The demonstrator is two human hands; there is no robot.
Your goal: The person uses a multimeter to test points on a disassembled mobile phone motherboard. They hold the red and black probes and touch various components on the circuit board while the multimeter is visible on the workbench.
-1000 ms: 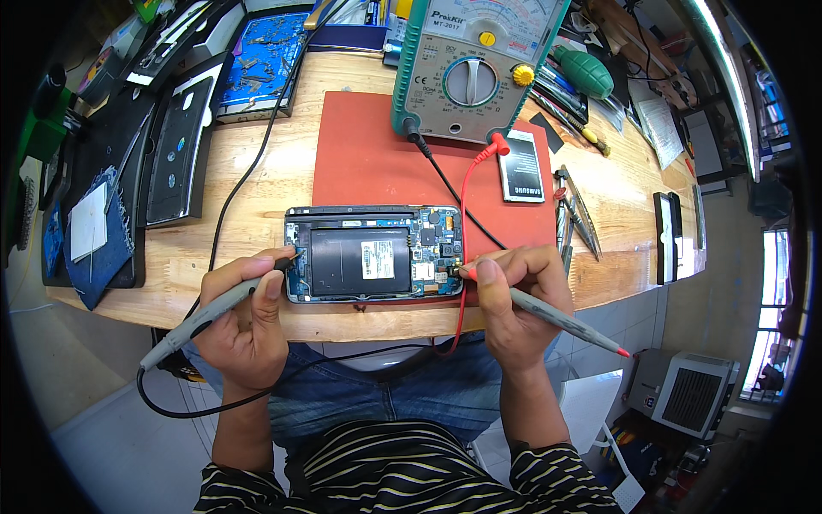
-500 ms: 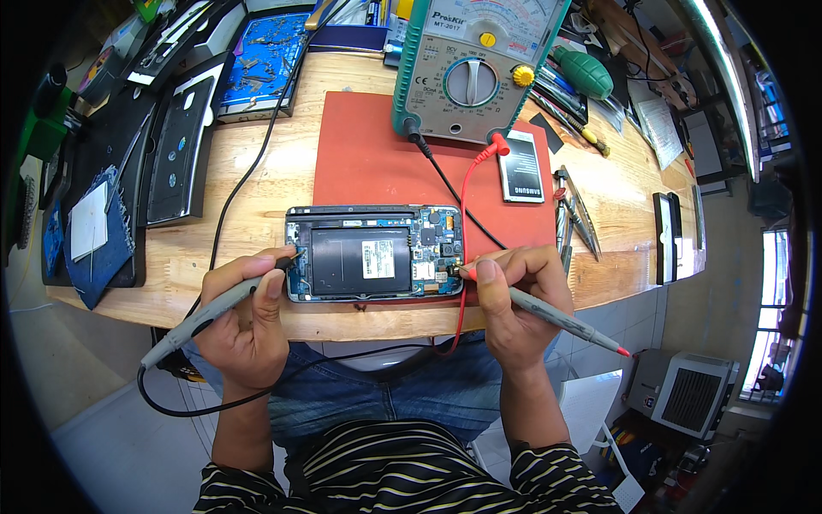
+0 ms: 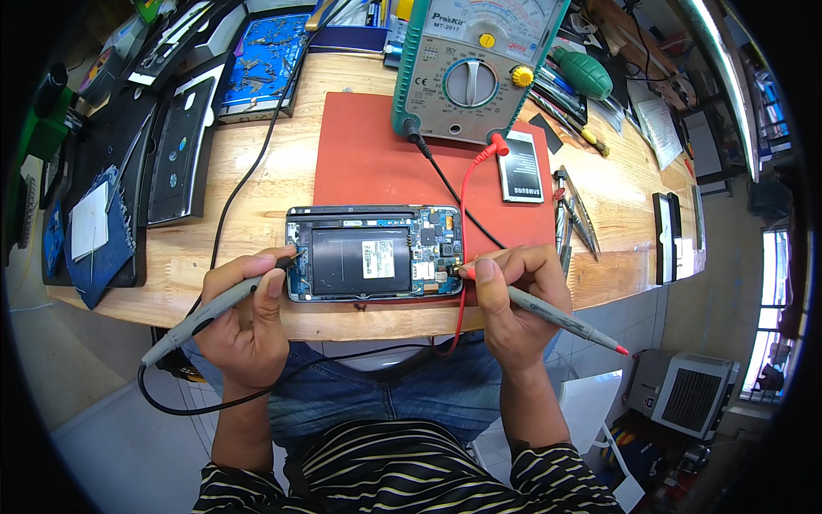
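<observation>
An opened phone (image 3: 360,254) lies flat across the front of a red mat (image 3: 385,154), its circuit board and vacant battery bay facing up. My left hand (image 3: 244,330) is closed around a grey test probe (image 3: 205,317) with a black tip, whose point is at the phone's left end. Pinched in my right hand (image 3: 522,308) is a second grey test probe (image 3: 565,320) with a red tip, its point at the board's lower right corner. Whether the points touch metal is too small to tell. Behind the phone stands an analog multimeter (image 3: 471,81) with black and red leads plugged in.
A phone battery (image 3: 521,167) lies right of the multimeter. Tweezers (image 3: 582,214) and a green air blower (image 3: 584,73) are further right. On the left are a blue tray of small parts (image 3: 261,64), a black case (image 3: 180,150) and a blue cloth (image 3: 103,236). The black lead crosses my lap.
</observation>
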